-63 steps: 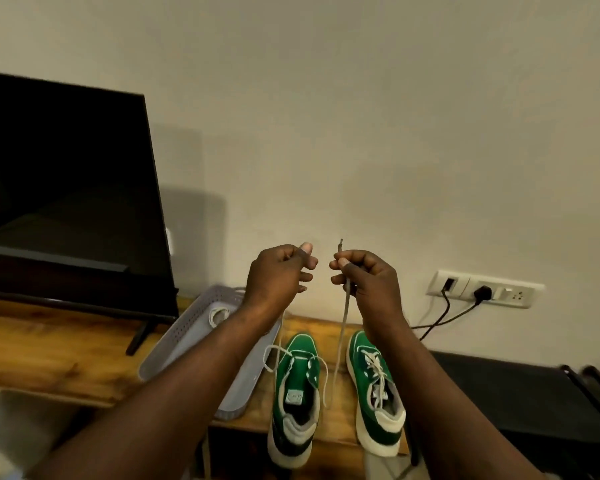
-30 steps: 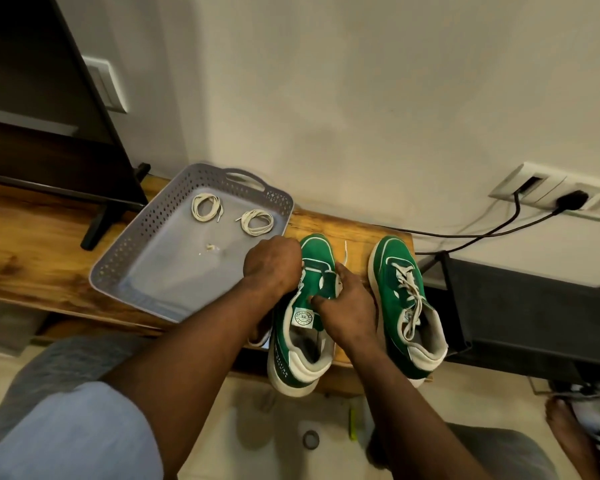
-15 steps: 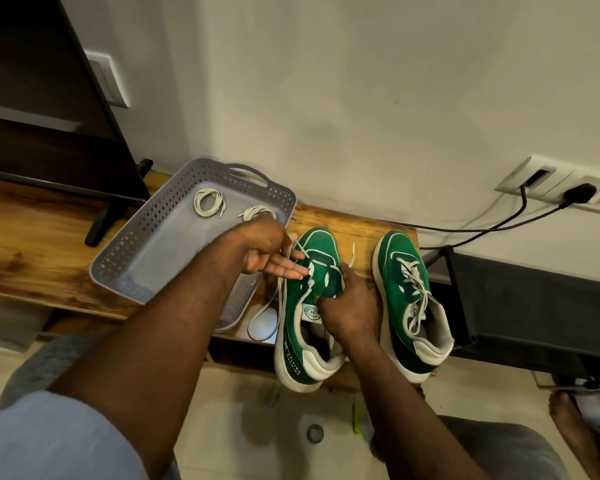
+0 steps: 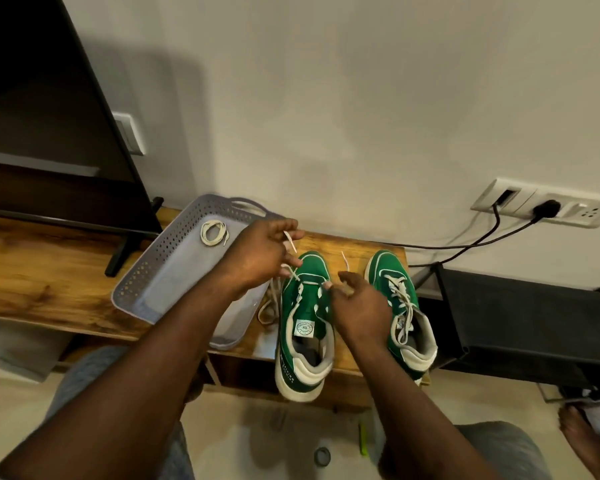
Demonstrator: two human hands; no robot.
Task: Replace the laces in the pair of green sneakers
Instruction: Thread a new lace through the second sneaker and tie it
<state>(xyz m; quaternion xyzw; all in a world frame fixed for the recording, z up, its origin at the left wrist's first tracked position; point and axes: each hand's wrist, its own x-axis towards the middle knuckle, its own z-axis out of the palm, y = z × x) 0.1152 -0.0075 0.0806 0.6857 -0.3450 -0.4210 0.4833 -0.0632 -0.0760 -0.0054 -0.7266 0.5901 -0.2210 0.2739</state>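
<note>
Beside the big television [image 4: 49, 116], on the wooden surface [image 4: 42, 285], a grey tray [image 4: 160, 268] stands touching or almost touching the work, I think so that spare laces are easy to reach; one coil [image 4: 213, 233] lies in its far corner. Just right of the tray stand the two green sneakers, side by side, heels toward the person, which shows the eyelets well. The right sneaker [image 4: 381, 268] is fully laced. The left sneaker [image 4: 309, 268] has a lace [image 4: 290, 242] only through the lowest holes, so I judge it is the one in work. The left grip [image 4: 257, 258] pinches one end of this lace and holds it raised. The right grip [image 4: 361, 306], curled at the eyelets, seems to pinch the other end, probably to make both ends equal.
</note>
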